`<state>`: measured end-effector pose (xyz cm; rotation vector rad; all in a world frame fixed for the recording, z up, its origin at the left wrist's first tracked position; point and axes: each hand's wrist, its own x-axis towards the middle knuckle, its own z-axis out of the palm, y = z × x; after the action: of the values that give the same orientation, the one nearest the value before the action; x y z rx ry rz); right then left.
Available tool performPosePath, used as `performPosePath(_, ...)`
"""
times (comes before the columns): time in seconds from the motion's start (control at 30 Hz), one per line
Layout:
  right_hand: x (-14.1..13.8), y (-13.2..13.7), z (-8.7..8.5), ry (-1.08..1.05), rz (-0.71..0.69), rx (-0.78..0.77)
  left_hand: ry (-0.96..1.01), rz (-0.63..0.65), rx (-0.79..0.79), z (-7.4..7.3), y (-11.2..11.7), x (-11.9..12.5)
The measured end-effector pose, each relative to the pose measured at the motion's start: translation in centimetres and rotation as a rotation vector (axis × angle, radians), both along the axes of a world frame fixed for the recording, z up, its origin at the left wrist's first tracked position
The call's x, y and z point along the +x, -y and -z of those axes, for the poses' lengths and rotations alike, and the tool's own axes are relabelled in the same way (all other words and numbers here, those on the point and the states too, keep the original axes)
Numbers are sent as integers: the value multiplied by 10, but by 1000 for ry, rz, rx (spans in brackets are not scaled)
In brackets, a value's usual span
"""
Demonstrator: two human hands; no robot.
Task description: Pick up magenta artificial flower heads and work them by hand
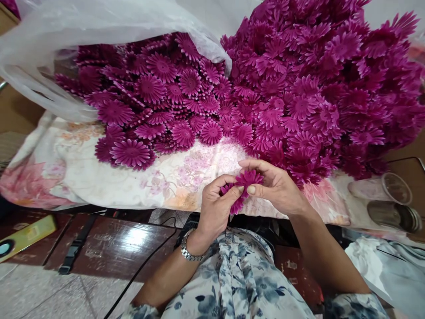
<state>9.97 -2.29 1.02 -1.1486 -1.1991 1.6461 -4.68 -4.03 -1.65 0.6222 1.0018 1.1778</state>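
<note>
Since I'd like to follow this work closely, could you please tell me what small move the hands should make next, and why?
Perhaps the right hand should gently ease the held magenta petals apart while the left hand steadies them: both hands pinch them close together, and the petals look overlapped.

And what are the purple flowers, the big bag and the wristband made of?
Flowers: probably cloth, maybe soft plastic; they look thin, alike in shape and mostly dull.
Bag: thin plastic, it seems, cloudy and slightly glossy, because it looks half see-through and creased.
Wristband: likely metal, since it looks silvery, shiny and jointed.
</note>
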Motion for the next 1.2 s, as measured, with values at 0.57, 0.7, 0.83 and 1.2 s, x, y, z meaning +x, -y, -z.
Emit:
performPosePath(0.57, 1, 5, -2, 501, 60, 423, -46, 87, 65, 6, 4, -4)
performPosePath(0.7, 3, 7, 0, 574, 100, 496, -51, 67, 22, 4, 3, -3)
performPosePath(0.83, 13, 7, -2, 585, 398, 525, -19, -2, -6, 0, 0, -3)
performPosePath(1.2, 18, 9, -3, 281, 162, 441, 26, -6, 17, -2, -1, -2)
